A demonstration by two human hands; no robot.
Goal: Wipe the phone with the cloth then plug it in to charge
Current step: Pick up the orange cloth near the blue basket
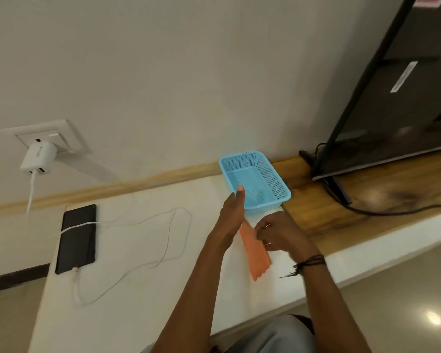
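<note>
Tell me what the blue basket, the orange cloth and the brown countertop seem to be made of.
The blue basket looks like moulded plastic, slightly glossy, given its uniform colour and regular mesh holes. The orange cloth looks like soft matte fabric, draping in a folded strip; its weave is too blurred to tell. The brown countertop is wood or wood-look laminate, showing grain streaks and a faint sheen.

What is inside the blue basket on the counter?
The blue basket looks empty: only its perforated floor shows. The left hand reaches over its near-left corner, so that bit of the floor is covered and cannot be checked.
</note>
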